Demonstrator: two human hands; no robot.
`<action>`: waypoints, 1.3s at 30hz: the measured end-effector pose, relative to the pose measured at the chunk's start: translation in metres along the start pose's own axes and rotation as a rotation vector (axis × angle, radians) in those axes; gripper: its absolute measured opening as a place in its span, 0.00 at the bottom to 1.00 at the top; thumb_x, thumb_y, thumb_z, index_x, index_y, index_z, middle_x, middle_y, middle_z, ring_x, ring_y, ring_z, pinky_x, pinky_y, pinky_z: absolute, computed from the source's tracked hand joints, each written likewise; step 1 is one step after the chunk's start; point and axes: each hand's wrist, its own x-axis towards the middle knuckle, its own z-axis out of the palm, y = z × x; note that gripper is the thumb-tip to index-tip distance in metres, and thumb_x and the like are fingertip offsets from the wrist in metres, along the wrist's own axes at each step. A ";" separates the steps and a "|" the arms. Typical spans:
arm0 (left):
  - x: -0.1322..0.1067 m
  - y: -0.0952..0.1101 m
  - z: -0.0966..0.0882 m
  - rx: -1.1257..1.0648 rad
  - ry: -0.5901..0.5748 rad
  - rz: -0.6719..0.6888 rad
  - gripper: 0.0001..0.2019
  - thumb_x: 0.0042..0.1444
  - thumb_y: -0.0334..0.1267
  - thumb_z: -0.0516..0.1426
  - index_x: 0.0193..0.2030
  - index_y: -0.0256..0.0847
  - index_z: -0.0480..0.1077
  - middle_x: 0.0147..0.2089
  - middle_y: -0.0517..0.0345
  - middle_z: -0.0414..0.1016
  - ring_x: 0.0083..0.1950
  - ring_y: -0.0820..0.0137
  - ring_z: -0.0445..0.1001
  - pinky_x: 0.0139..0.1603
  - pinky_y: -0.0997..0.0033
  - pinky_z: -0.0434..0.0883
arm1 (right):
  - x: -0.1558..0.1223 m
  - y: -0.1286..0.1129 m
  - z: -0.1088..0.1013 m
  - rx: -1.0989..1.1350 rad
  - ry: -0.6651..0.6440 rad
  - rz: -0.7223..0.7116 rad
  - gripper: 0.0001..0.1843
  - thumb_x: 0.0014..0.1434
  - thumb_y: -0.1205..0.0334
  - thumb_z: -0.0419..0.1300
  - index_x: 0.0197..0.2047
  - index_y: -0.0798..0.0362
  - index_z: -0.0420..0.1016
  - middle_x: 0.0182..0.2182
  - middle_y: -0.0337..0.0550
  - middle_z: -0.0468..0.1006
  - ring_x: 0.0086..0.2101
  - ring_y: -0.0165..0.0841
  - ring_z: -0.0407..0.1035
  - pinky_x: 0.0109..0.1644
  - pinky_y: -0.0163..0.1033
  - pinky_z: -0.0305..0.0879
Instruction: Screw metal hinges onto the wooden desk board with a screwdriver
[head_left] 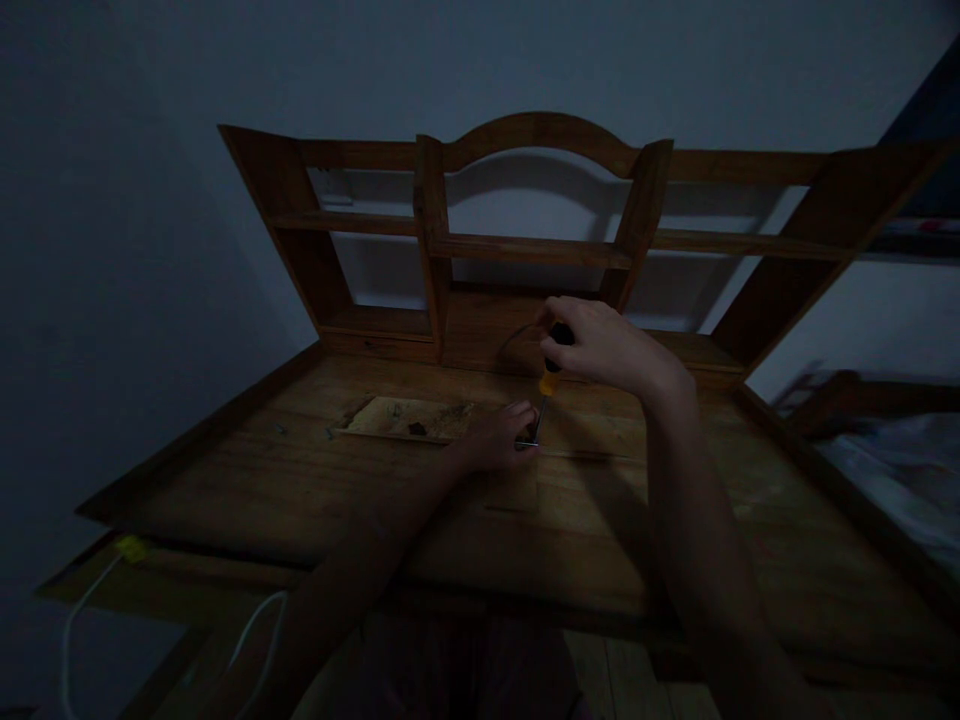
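Note:
My right hand (604, 345) is wrapped round the black and yellow handle of a screwdriver (550, 383), which points down, slightly tilted. Its shaft reaches a small metal piece (528, 445) low over the wooden desk top (360, 490). The fingers of my left hand (495, 437) are curled closed at that metal piece, beside the screwdriver tip. Dim light and the fingers hide the piece's exact form and what the tip touches. Left of my left hand is a pale, rough-edged damaged strip (382, 415) in the desk top, with a dark fragment (417, 429) on it.
Along the desk's back stands a wooden shelf unit (525, 250) with several compartments. Small bits, perhaps screws (280, 429), lie on the left. A yellow item (132, 548) with a white cable (69, 630) is at the front left edge. White fabric (900, 470) shows at right.

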 end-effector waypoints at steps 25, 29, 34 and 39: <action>0.001 0.004 -0.004 0.004 -0.002 0.026 0.09 0.58 0.41 0.59 0.42 0.41 0.66 0.48 0.49 0.68 0.50 0.60 0.69 0.52 0.60 0.70 | 0.002 0.000 0.004 -0.023 0.008 0.048 0.11 0.63 0.57 0.58 0.46 0.53 0.73 0.42 0.49 0.79 0.43 0.42 0.73 0.47 0.42 0.64; 0.001 0.003 -0.004 0.003 -0.007 0.033 0.10 0.58 0.40 0.59 0.44 0.41 0.66 0.48 0.50 0.68 0.50 0.60 0.69 0.51 0.61 0.70 | 0.001 -0.002 0.000 -0.007 -0.017 0.019 0.10 0.63 0.60 0.56 0.47 0.52 0.73 0.42 0.47 0.79 0.43 0.40 0.73 0.48 0.41 0.64; 0.000 0.002 -0.002 0.006 0.016 0.041 0.10 0.58 0.39 0.60 0.43 0.41 0.66 0.48 0.50 0.67 0.51 0.60 0.68 0.53 0.60 0.69 | 0.001 -0.006 0.000 -0.099 -0.004 0.072 0.14 0.66 0.53 0.54 0.44 0.54 0.73 0.38 0.49 0.79 0.40 0.41 0.72 0.44 0.41 0.63; 0.000 0.003 -0.003 0.000 -0.002 0.024 0.09 0.58 0.39 0.59 0.43 0.41 0.66 0.48 0.50 0.68 0.51 0.60 0.69 0.52 0.61 0.69 | 0.001 -0.009 0.000 -0.109 -0.028 0.071 0.11 0.65 0.57 0.54 0.44 0.53 0.72 0.41 0.49 0.78 0.41 0.41 0.72 0.45 0.42 0.63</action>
